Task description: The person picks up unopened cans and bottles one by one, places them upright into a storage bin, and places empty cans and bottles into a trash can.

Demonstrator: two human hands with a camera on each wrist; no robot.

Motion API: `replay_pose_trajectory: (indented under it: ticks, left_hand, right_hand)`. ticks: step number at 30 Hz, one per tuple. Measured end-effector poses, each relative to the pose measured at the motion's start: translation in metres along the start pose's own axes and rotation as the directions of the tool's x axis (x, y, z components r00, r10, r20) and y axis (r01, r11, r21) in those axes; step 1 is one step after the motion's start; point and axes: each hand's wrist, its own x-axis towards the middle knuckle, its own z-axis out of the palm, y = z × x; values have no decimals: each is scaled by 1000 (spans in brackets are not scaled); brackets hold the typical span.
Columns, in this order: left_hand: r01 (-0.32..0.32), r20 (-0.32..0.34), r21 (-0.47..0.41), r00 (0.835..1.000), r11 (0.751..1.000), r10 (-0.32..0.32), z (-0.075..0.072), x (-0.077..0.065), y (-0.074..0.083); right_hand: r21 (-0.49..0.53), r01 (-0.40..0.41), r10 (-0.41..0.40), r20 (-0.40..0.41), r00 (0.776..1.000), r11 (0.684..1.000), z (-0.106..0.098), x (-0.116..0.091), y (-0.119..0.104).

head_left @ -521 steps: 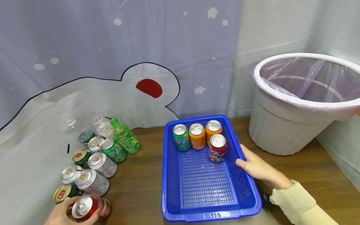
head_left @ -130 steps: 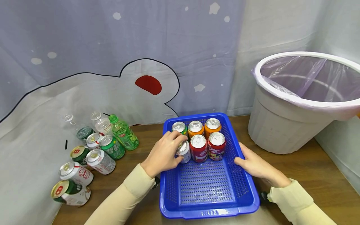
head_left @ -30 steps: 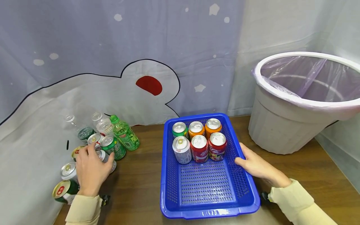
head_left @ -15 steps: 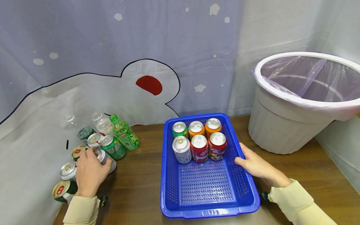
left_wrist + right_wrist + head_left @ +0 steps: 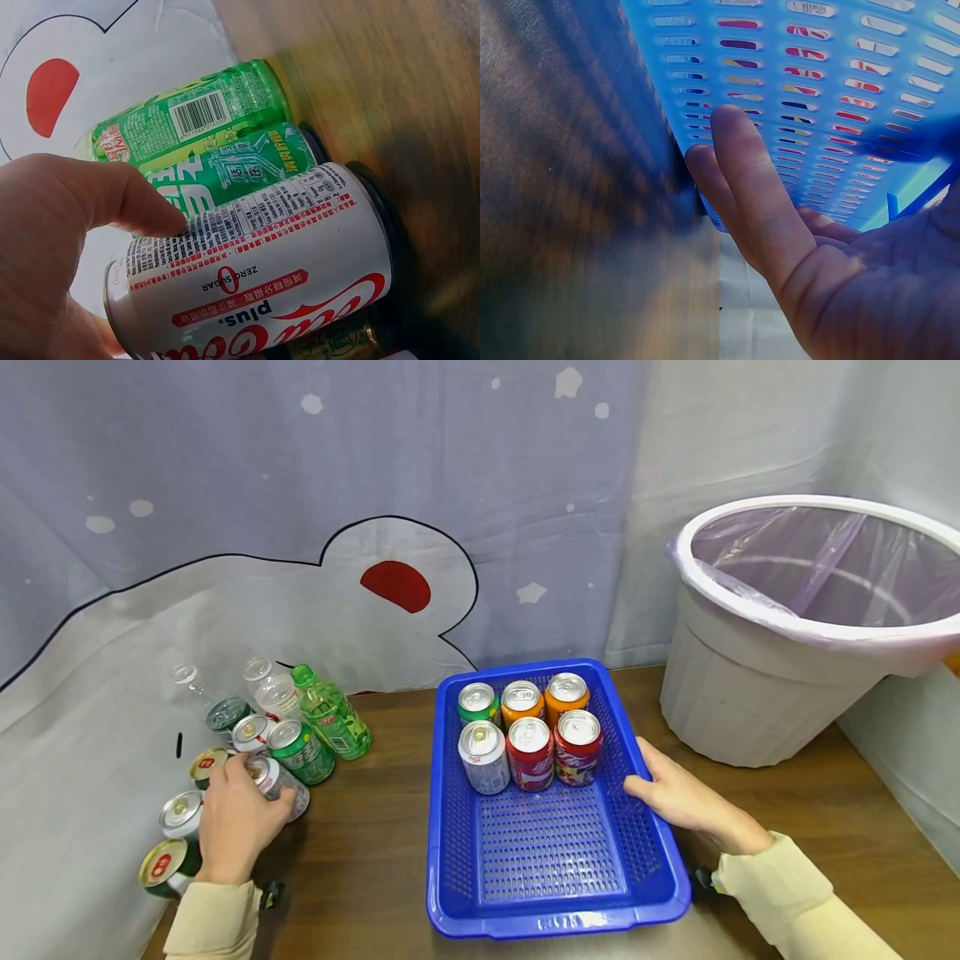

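My left hand (image 5: 238, 817) grips a white Coca-Cola Plus can (image 5: 279, 787) near its top, among the drinks at the left. In the left wrist view the thumb presses the printed side of this white can (image 5: 262, 255), and a green can (image 5: 232, 169) lies right beside it. My right hand (image 5: 686, 797) holds the right rim of a blue plastic basket (image 5: 558, 927), thumb over the edge and fingers against the outer wall, as the right wrist view shows. Inside the basket several cans stand in two rows: a green one, two orange ones, then a white can (image 5: 485, 764) and two red ones.
Left of the basket, a green bottle (image 5: 333, 718), clear bottles (image 5: 273, 693), a green can (image 5: 302, 752) and green-and-white cans (image 5: 168, 864) stand close together by the curtain. A large white bin (image 5: 750, 693) with a plastic liner stands at the right on the wooden table (image 5: 375, 852).
Red and white cans have joined the basket's front row. My left hand has gone back from the basket to the left group and closed on another white can. The right hand stays at the rim.
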Motion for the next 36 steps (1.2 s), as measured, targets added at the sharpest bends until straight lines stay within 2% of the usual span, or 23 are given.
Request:
replay_pose_trajectory:
  ticks: [11,23,36]
  left_hand:
    - [8,2,-18,1000,1000,-8,-5,-2,-1]
    - [-67,-91,-31,994,997,64,-9,-15,3]
    - [-159,-188,-55,971,986,146,-9,-26,6]
  right_hand:
    - [13,2,-2,-3,1000,1000,1,0,-1]
    - [15,0,0,6,1000,1000,1,-1,-1]
    - [6,2,-2,-1,1000,1000,0,-1,-2]
